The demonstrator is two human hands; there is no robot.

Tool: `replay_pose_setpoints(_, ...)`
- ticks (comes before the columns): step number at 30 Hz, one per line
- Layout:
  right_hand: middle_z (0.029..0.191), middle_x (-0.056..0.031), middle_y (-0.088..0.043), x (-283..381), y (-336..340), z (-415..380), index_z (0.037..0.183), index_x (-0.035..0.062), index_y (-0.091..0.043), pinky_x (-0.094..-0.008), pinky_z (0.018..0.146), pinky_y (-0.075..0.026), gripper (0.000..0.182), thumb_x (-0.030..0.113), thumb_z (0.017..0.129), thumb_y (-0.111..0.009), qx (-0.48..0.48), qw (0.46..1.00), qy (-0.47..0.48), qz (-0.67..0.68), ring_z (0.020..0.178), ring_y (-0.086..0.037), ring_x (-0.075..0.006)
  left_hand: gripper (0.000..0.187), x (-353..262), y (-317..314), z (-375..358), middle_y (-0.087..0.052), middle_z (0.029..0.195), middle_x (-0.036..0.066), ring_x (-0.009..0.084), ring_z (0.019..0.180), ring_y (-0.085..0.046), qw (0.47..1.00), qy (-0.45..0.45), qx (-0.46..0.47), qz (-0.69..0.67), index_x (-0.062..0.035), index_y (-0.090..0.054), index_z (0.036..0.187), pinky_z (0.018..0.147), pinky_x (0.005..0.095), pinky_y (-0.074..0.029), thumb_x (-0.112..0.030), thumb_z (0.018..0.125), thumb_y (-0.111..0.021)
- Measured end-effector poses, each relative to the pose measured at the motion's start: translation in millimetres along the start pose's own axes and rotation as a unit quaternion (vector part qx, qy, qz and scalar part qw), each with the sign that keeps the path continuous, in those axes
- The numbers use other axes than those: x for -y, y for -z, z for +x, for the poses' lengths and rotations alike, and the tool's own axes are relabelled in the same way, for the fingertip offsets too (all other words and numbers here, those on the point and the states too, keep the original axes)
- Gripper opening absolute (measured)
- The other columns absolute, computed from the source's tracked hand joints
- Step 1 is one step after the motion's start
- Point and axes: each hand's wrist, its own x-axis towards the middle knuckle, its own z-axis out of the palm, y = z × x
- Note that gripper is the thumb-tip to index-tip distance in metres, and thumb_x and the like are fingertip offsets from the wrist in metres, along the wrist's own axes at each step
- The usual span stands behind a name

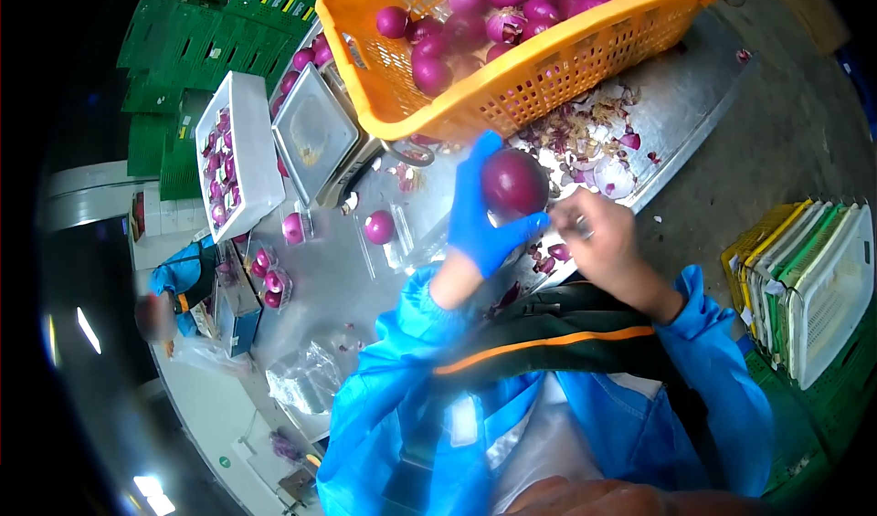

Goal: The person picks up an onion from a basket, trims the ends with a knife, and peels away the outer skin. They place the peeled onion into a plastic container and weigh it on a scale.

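The steel table [676, 96] runs under everything, its right edge cutting diagonally from far right down toward my body, and the big orange basket [548, 68] of red onions sits on its far side, tilted toward me and overhanging the work spot. To the left stand a scale [315, 132] with a bare metal pan and a white tray [251, 142] of small onions, with green crates [196, 41] stacked beyond them; at far left another person in a blue sleeve [178, 274] works along the same table. My left hand [484, 215], in a blue glove, is wrapped around a peeled red onion [514, 181], holding it up just in front of the basket's near wall. My bare right hand [598, 233] is curled closed just right of it, pinching something small that I cannot make out, perhaps a small blade or a bit of skin. I judge I am in the trimming step on this onion; the next move calls for a short, careful stroke at its base, away from my gloved fingers. Loose peelings [585, 137] litter the table just beyond. Open room lies near-left, around two single onions [379, 227]; the table's edge is close on my right.
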Motion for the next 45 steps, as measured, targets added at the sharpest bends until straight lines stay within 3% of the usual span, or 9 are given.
replay_pose_setpoints(2, 0.093, -0.0098, -0.063, -13, 2, 4, 0.114, -0.001, -0.055, -0.0297, 0.061, -0.051, 0.034, 0.008, 0.083, -0.067, -0.088, 0.949, -0.183, 0.241, 0.077, -0.066, -0.0198, 0.1, -7, 10, -1, -0.041, 0.142, 0.018, 0.033, 0.131, -0.042, 0.997, -0.043, 0.054, 0.046, -0.004, -0.032, 0.145, 0.109, 0.0424, -0.036, -0.026, 0.065, -0.088)
replay_pose_setpoints(3, 0.098, -0.0084, -0.061, -20, 7, 9, 0.128, -0.001, -0.049, -0.0254, 0.062, -0.051, 0.046, 0.019, 0.091, -0.065, -0.066, 0.948, -0.133, 0.282, 0.077, -0.064, -0.0132, 0.099, -13, 15, 1, -0.04, 0.143, 0.018, 0.0342, 0.133, -0.041, 0.993, -0.05, 0.086, 0.068, -0.0047, -0.033, 0.145, 0.11, 0.0428, -0.035, -0.025, 0.065, -0.087)
replay_pose_setpoints(6, 0.1, -0.0079, -0.06, -30, 22, 14, 0.129, -0.0004, -0.047, -0.0227, 0.06, -0.05, 0.046, 0.023, 0.093, -0.063, 0.115, 0.903, -0.237, 0.341, 0.075, -0.061, -0.0114, 0.094, -30, 14, 8, -0.036, 0.146, 0.019, 0.0374, 0.137, -0.034, 0.975, -0.114, 0.151, 0.113, -0.0071, -0.034, 0.146, 0.113, 0.0441, -0.03, -0.018, 0.067, -0.084)
replay_pose_setpoints(8, 0.094, -0.0063, -0.057, -38, 16, 14, 0.131, 0.0, -0.043, -0.0219, 0.054, -0.046, 0.051, 0.027, 0.093, -0.063, 0.109, 0.869, -0.242, 0.418, 0.063, -0.055, -0.0083, 0.092, -32, 10, 9, -0.036, 0.147, 0.02, 0.038, 0.138, -0.033, 0.964, -0.161, 0.164, 0.133, -0.0071, -0.034, 0.146, 0.113, 0.0446, -0.029, -0.017, 0.068, -0.083)
replay_pose_setpoints(11, 0.082, -0.003, -0.053, -42, 9, 4, 0.131, 0.0002, -0.044, -0.0214, 0.046, -0.04, 0.053, 0.027, 0.091, -0.065, 0.031, 0.741, -0.301, 0.6, 0.051, -0.047, -0.0065, 0.092, -9, 0, -13, -0.035, 0.148, 0.018, 0.0323, 0.136, -0.037, 0.98, 0.054, 0.113, -0.158, -0.009, -0.024, 0.151, 0.11, 0.0437, -0.034, -0.013, 0.076, -0.078)
replay_pose_setpoints(17, 0.081, -0.0011, -0.056, -34, -7, -1, 0.127, 0.0023, -0.052, -0.0243, 0.05, -0.041, 0.045, 0.026, 0.091, -0.066, 0.058, 0.89, -0.265, 0.366, 0.056, -0.05, -0.0084, 0.075, 12, -9, -16, -0.047, 0.136, 0.016, 0.0277, 0.122, -0.051, 0.875, 0.198, 0.092, -0.432, -0.0034, -0.029, 0.146, 0.105, 0.0395, -0.041, -0.016, 0.084, -0.069)
replay_pose_setpoints(20, 0.082, -0.0034, -0.058, -29, 4, 4, 0.117, 0.005, -0.061, -0.0302, 0.054, -0.045, 0.037, 0.016, 0.083, -0.07, 0.01, 0.998, -0.06, 0.016, 0.062, -0.056, -0.0163, 0.077, 9, -3, -17, -0.049, 0.134, 0.016, 0.0282, 0.121, -0.052, 0.93, 0.184, 0.058, -0.313, -0.0029, -0.029, 0.146, 0.105, 0.0392, -0.041, -0.014, 0.082, -0.071)
replay_pose_setpoints(24, 0.08, -0.0071, -0.055, -14, 18, 9, 0.11, 0.009, -0.065, -0.0333, 0.055, -0.046, 0.039, 0.009, 0.071, -0.071, 0.032, 0.971, 0.072, -0.228, 0.066, -0.059, -0.0236, 0.075, 5, 2, -21, -0.052, 0.131, 0.016, 0.0259, 0.12, -0.052, 0.941, 0.181, 0.066, -0.279, -0.0023, -0.032, 0.144, 0.103, 0.0389, -0.043, -0.012, 0.081, -0.071)
replay_pose_setpoints(45, 0.081, -0.0048, -0.062, -61, 8, -4, 0.112, 0.0095, -0.066, -0.0301, 0.055, -0.049, 0.04, 0.006, 0.072, -0.067, -0.021, 0.963, 0.077, -0.256, 0.065, -0.062, -0.0183, 0.071, -4, 9, -27, -0.053, 0.128, 0.016, 0.0271, 0.114, -0.057, 0.924, 0.168, 0.107, -0.326, 0.001, -0.042, 0.134, 0.097, 0.0393, -0.047, -0.033, 0.081, -0.074)
